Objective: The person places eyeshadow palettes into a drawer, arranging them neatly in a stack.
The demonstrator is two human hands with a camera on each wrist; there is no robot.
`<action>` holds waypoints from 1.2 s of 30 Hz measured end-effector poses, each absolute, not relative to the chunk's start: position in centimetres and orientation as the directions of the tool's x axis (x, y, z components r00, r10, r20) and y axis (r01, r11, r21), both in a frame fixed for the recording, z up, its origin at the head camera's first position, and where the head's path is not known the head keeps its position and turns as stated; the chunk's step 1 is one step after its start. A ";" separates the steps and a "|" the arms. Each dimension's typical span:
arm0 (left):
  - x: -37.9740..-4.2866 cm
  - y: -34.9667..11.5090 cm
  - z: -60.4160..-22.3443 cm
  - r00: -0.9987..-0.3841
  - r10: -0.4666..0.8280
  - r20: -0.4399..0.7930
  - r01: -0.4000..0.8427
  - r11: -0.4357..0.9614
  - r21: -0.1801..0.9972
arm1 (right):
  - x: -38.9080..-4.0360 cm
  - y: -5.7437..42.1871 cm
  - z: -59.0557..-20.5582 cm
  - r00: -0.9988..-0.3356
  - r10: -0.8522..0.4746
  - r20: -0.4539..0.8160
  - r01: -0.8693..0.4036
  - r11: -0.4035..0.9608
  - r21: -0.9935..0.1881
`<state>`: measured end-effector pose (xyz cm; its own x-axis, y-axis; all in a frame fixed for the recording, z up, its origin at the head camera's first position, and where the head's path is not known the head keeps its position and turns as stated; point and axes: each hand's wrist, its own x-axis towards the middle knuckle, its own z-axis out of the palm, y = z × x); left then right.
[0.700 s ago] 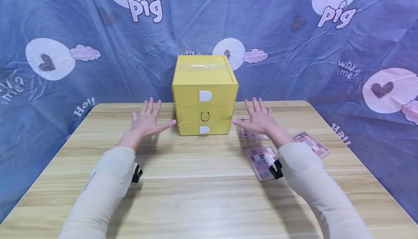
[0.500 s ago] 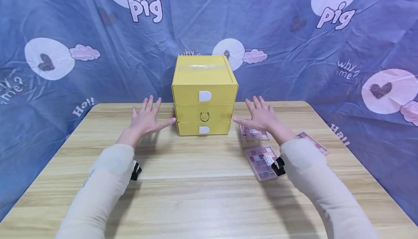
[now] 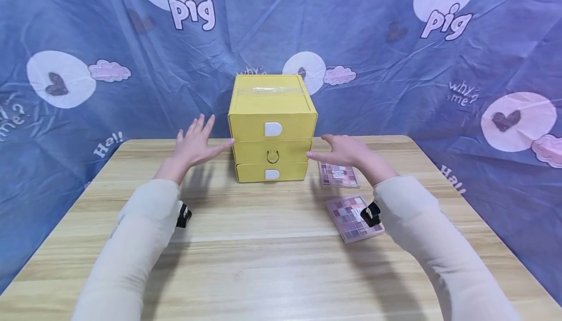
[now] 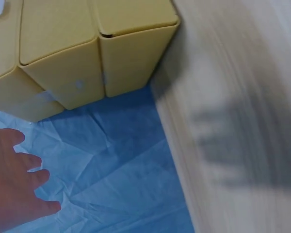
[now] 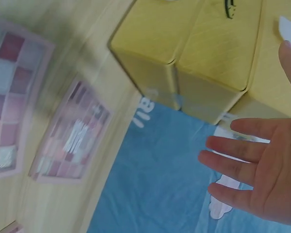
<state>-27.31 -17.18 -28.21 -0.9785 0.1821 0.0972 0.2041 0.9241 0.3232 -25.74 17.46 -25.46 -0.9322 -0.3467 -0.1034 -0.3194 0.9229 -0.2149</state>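
Observation:
A yellow three-tier drawer box (image 3: 272, 101) stands at the back of the table, its drawers closed. White tabs mark the top and bottom drawers; a dark ring outline is on the middle one. Just left of the box my left hand (image 3: 193, 148) hovers with fingers spread, its thumb at the box's edge. On the other side my right hand (image 3: 347, 150) is raised, thumb pointing at the box; its straight fingers (image 5: 235, 167) show in the right wrist view. Contact with the box cannot be made out. Below the right hand lies an eyeshadow palette (image 3: 338, 175).
Another eyeshadow palette (image 3: 349, 221) lies nearer, partly behind the black right wrist mount (image 3: 371, 214). A corner of a third palette (image 5: 12, 228) peeks into the right wrist view. Behind the wooden table (image 3: 263, 272) hangs a blue printed cloth (image 3: 175, 91).
Both hands have risen slightly beside the box. The right hand has turned, so its fingers bunch together in the head view. The right arm now hides the third palette there.

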 end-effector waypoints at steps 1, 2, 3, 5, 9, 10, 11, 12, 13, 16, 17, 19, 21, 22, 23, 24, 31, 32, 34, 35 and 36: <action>-27.4 -17.1 -28.0 -0.978 0.181 0.103 0.206 0.921 0.331 | -25.7 17.2 -25.4 -0.931 -0.351 -0.096 -0.324 0.920 -0.221; -27.5 -17.0 -27.8 -0.977 0.180 0.110 0.207 0.918 0.337 | -25.7 17.0 -25.3 -0.931 -0.355 -0.088 -0.328 0.917 -0.227; -27.6 -17.0 -27.6 -0.977 0.179 0.115 0.208 0.915 0.345 | -25.7 16.8 -25.2 -0.929 -0.361 -0.082 -0.335 0.913 -0.232; -27.7 -16.8 -27.2 -0.976 0.177 0.127 0.211 0.909 0.360 | -25.7 16.4 -25.1 -0.926 -0.371 -0.069 -0.346 0.907 -0.239; -28.1 -16.4 -26.4 -0.975 0.172 0.142 0.216 0.885 0.413 | -25.7 15.6 -24.8 -0.922 -0.383 -0.049 -0.361 0.899 -0.248; -28.2 -16.3 -26.2 -0.974 0.172 0.146 0.219 0.873 0.436 | -25.7 15.4 -24.7 -0.922 -0.384 -0.046 -0.362 0.898 -0.250; -28.3 -16.2 -26.1 -0.973 0.172 0.151 0.223 0.858 0.462 | -25.6 15.2 -24.6 -0.922 -0.385 -0.044 -0.363 0.897 -0.252; -28.4 -16.1 -26.0 -0.972 0.174 0.156 0.229 0.840 0.492 | -25.6 15.0 -24.6 -0.922 -0.384 -0.045 -0.362 0.897 -0.252; -28.5 -16.0 -25.8 -0.971 0.177 0.160 0.236 0.819 0.524 | -25.5 14.8 -24.5 -0.922 -0.384 -0.044 -0.362 0.898 -0.250; -28.7 -15.9 -25.5 -0.967 0.184 0.177 0.254 0.751 0.609 | -25.5 14.1 -24.3 -0.922 -0.385 -0.043 -0.365 0.899 -0.241; -28.7 -15.8 -25.4 -0.966 0.180 0.184 0.256 0.731 0.632 | -25.5 13.9 -24.3 -0.921 -0.388 -0.040 -0.368 0.899 -0.240; -28.9 -15.7 -25.2 -0.965 0.164 0.203 0.259 0.693 0.673 | -25.5 13.5 -24.2 -0.920 -0.392 -0.029 -0.374 0.896 -0.238; -29.0 -15.5 -25.1 -0.963 0.138 0.230 0.263 0.651 0.712 | -25.6 13.1 -24.2 -0.919 -0.394 -0.013 -0.379 0.893 -0.245; -29.0 -15.5 -25.0 -0.962 0.125 0.244 0.267 0.626 0.733 | -25.6 12.8 -24.2 -0.919 -0.395 -0.003 -0.381 0.890 -0.250; -29.1 -15.5 -25.0 -0.960 0.112 0.257 0.272 0.600 0.752 | -25.6 12.6 -24.2 -0.919 -0.395 0.011 -0.384 0.887 -0.256; -29.2 -15.5 -25.0 -0.957 0.102 0.270 0.278 0.577 0.768 | -25.7 12.3 -24.3 -0.918 -0.395 0.024 -0.387 0.883 -0.263; -30.3 -15.1 -25.1 -0.946 0.058 0.318 0.315 0.381 0.869 | -26.0 10.7 -24.9 -0.913 -0.394 0.101 -0.402 0.835 -0.377; -30.5 -14.9 -25.2 -0.946 0.055 0.321 0.319 0.348 0.881 | -26.0 10.5 -25.0 -0.913 -0.392 0.114 -0.403 0.823 -0.400; -31.0 -14.6 -25.4 -0.944 0.049 0.327 0.327 0.287 0.900 | -26.1 10.2 -25.3 -0.915 -0.380 0.135 -0.398 0.801 -0.447; -31.1 -14.5 -25.4 -0.943 0.046 0.329 0.329 0.264 0.907 | -26.2 10.0 -25.5 -0.917 -0.372 0.144 -0.394 0.789 -0.471; -31.3 -14.3 -25.5 -0.943 0.043 0.331 0.331 0.245 0.911 | -26.2 9.8 -25.6 -0.918 -0.366 0.154 -0.393 0.777 -0.492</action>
<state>-31.27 -14.34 -25.52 -0.9427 0.0434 0.3307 0.3309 0.2451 0.9113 -26.22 9.82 -25.65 -0.9176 -0.3665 0.1542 -0.3929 0.7766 -0.4924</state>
